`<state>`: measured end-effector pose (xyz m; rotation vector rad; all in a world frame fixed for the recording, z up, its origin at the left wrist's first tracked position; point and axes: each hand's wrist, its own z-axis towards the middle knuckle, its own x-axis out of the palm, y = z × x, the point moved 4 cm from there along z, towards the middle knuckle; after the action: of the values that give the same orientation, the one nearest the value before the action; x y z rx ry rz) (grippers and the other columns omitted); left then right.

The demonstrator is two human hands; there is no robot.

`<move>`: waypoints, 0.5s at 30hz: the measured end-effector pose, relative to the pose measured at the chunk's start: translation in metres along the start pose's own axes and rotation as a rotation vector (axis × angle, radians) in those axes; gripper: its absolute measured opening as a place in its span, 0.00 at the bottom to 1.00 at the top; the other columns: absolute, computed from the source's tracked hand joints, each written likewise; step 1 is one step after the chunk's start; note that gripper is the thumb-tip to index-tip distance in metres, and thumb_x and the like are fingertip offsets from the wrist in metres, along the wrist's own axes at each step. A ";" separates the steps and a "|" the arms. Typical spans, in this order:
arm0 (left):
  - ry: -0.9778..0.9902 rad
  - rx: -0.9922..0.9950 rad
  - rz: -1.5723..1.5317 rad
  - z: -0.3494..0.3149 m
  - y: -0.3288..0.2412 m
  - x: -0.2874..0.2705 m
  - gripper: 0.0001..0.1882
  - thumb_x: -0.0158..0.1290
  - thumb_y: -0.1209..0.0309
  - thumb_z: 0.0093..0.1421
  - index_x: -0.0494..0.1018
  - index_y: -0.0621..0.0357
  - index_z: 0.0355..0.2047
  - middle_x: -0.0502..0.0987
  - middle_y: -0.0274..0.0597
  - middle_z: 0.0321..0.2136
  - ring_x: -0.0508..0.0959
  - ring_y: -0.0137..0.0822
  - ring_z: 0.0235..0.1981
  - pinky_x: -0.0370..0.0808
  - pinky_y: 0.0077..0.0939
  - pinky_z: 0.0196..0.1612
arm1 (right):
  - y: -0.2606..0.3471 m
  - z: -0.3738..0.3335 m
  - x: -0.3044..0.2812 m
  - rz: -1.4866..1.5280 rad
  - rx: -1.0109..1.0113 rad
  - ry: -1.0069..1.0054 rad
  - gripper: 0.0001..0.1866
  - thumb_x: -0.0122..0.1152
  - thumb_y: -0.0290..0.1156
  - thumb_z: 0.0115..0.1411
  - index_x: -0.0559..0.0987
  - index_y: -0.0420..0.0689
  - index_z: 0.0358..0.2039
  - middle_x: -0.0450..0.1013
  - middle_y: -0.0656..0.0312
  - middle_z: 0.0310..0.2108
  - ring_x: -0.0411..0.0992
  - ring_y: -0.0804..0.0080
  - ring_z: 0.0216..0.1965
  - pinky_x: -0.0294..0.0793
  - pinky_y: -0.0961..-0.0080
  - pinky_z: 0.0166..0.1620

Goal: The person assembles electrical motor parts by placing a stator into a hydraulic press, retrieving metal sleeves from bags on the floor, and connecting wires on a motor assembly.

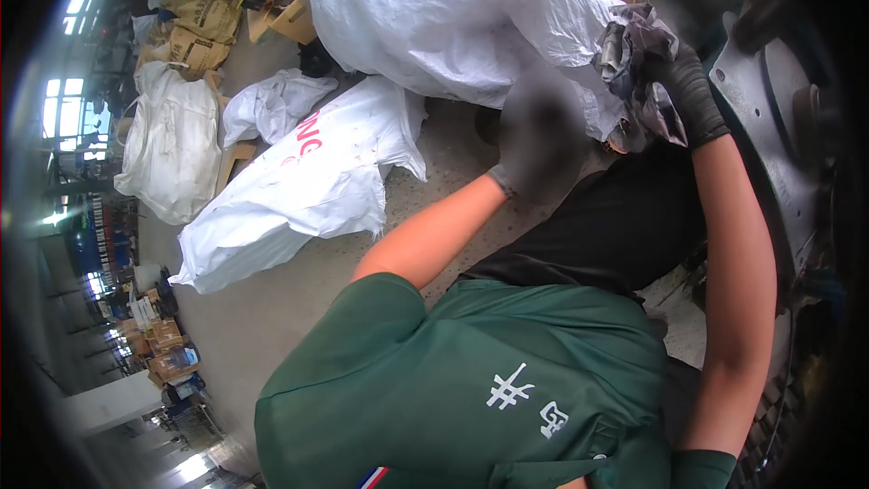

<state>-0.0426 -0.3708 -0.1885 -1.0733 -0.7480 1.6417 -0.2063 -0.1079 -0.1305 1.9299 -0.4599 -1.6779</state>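
A large, full white woven sack (425,18) stands in front of me, its mouth end toward the right. My right hand (690,95), in a dark grey glove, is closed on a crumpled grey sheet (638,63) beside that end of the sack. Whether the sheet is paper or plastic I cannot tell. Just below the sack is my left hand (540,140), also dark-gloved. A blur covers its fingers, hiding whether they hold anything. Small coloured bits (620,138) show under the sheet, too small to name.
A flatter white sack (299,181) with red print lies on the floor to the left. Beyond it are a small white bundle (276,104), a bulky white bag (172,145) and brown sacks (204,32). A grey metal machine part (760,100) stands close at the right.
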 end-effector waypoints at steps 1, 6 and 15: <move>0.096 -0.081 0.151 -0.028 0.039 -0.019 0.21 0.61 0.67 0.57 0.74 0.57 0.51 0.75 0.51 0.50 0.77 0.46 0.50 0.75 0.38 0.53 | 0.005 -0.011 -0.004 0.178 -0.095 -0.124 0.31 0.72 0.34 0.49 0.78 0.42 0.55 0.81 0.51 0.47 0.80 0.61 0.47 0.78 0.67 0.51; 0.971 -0.558 1.194 -0.183 0.230 -0.214 0.14 0.58 0.58 0.58 0.82 0.52 0.38 0.82 0.50 0.36 0.83 0.49 0.38 0.78 0.44 0.46 | 0.038 -0.017 -0.002 0.386 -0.057 -0.217 0.33 0.74 0.37 0.51 0.76 0.42 0.57 0.80 0.51 0.48 0.79 0.62 0.48 0.76 0.68 0.54; -0.419 -0.384 1.062 -0.011 0.130 -0.447 0.33 0.53 0.71 0.56 0.65 0.61 0.64 0.79 0.62 0.46 0.80 0.56 0.46 0.75 0.42 0.52 | 0.061 -0.023 -0.014 0.260 -0.061 -0.203 0.34 0.82 0.35 0.47 0.78 0.40 0.53 0.81 0.53 0.44 0.79 0.64 0.45 0.78 0.70 0.52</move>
<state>-0.0351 -0.8364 -0.1737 -1.5655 -0.8344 2.7592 -0.1807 -0.1447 -0.0809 1.5862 -0.6968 -1.6998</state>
